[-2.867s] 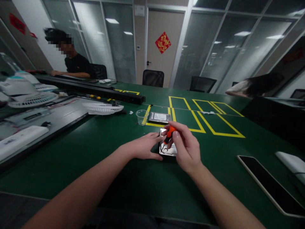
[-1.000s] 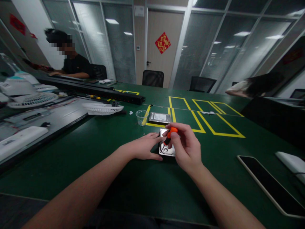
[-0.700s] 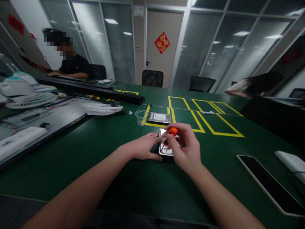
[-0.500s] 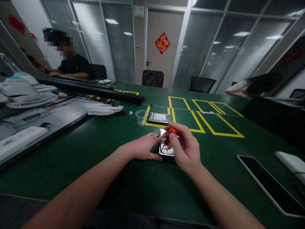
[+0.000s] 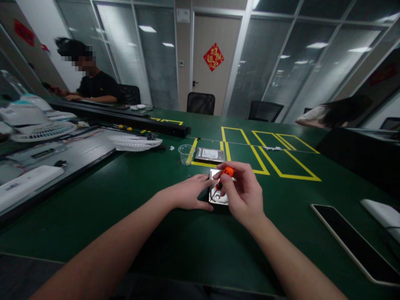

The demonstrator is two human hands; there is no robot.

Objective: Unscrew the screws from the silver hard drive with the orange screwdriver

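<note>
A silver hard drive lies flat on the green table, partly covered by both hands. My left hand braces its left side, thumb at the near corner and fingers along the far edge. In my right hand is a screwdriver with an orange and black handle. Its thin shaft slants down to the left, and the tip is over the left part of the drive's cover; whether it sits in a screw I cannot tell. Just beyond lies a second hard drive, label side up, beside a clear plastic cup.
A white fan grille and a large metal panel lie to the left, with fan parts behind. A long black bar lies farther back. At right is a phone. Yellow tape marks the table. Two other people sit farther off.
The screwdriver's handle has turned slightly and stands a little more to the right in my right hand. My left hand and the drive stay put.
</note>
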